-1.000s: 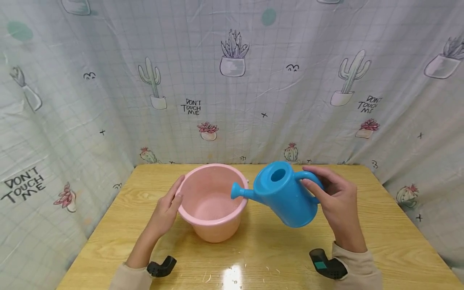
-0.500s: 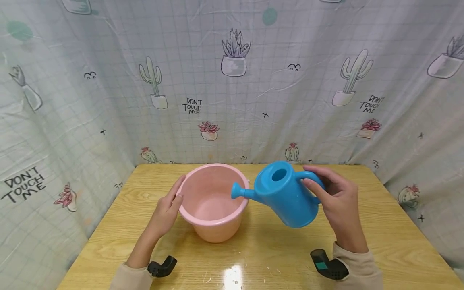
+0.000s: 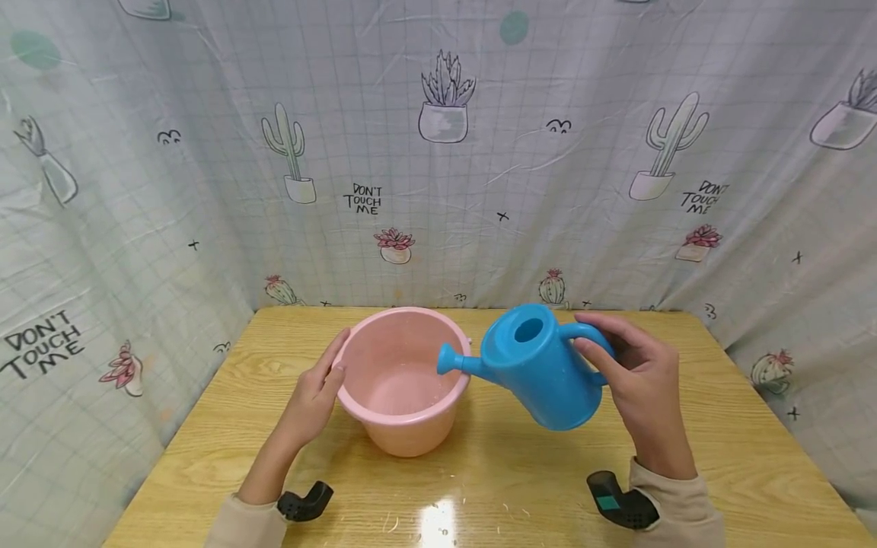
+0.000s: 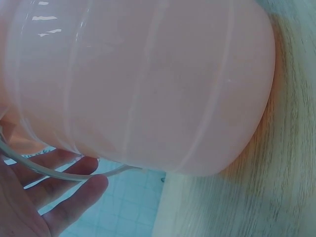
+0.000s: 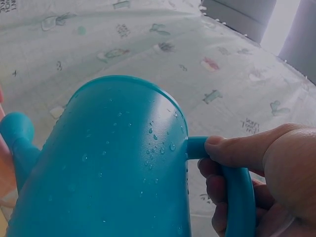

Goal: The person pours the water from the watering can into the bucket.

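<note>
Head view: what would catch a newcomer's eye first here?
The bright blue watering can stands out, held tilted by its handle in the right hand, its spout over the rim of the pink bucket at the middle of the wooden table. The left hand rests against the bucket's left side. Behind hangs a cactus-print curtain reading "DON'T TOUCH ME".
</note>
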A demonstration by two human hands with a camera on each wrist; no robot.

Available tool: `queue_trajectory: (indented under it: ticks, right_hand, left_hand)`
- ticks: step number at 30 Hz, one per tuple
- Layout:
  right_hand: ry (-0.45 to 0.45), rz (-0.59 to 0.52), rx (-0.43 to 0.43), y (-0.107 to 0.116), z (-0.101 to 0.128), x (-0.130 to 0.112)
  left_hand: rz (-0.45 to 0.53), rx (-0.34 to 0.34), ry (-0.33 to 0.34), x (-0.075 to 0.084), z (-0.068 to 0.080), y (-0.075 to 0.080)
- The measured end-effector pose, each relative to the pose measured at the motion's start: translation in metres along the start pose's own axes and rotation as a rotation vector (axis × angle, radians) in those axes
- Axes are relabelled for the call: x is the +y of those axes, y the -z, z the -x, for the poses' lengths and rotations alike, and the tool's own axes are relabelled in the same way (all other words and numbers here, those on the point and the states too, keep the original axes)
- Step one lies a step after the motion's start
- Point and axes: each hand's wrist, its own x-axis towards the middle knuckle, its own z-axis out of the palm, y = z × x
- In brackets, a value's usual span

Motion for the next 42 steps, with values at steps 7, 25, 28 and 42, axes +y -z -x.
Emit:
queue_trajectory:
  ticks: [7, 25, 28, 42]
  right_hand:
    - [0.004, 0.002, 0.005, -0.0004, 0.0006, 0.0000]
    - [-0.003, -0.013, -0.001, -0.0011, 0.0003, -0.0018]
    - [0.001, -0.029, 0.000, -0.0013, -0.0002, -0.0015]
    - [-0.010, -0.017, 0.000, -0.0012, 0.0004, -0.0007]
  left_hand:
    - [0.007, -0.001, -0.004, -0.0015, 0.0003, 0.0005]
    - [0.017, -0.005, 0.011, 0.0011, -0.0001, 0.0002]
    - [0.027, -0.005, 0.013, 0.0006, 0.0001, 0.0003]
    - [0.024, -0.012, 0.029, -0.0021, 0.0000, 0.0000]
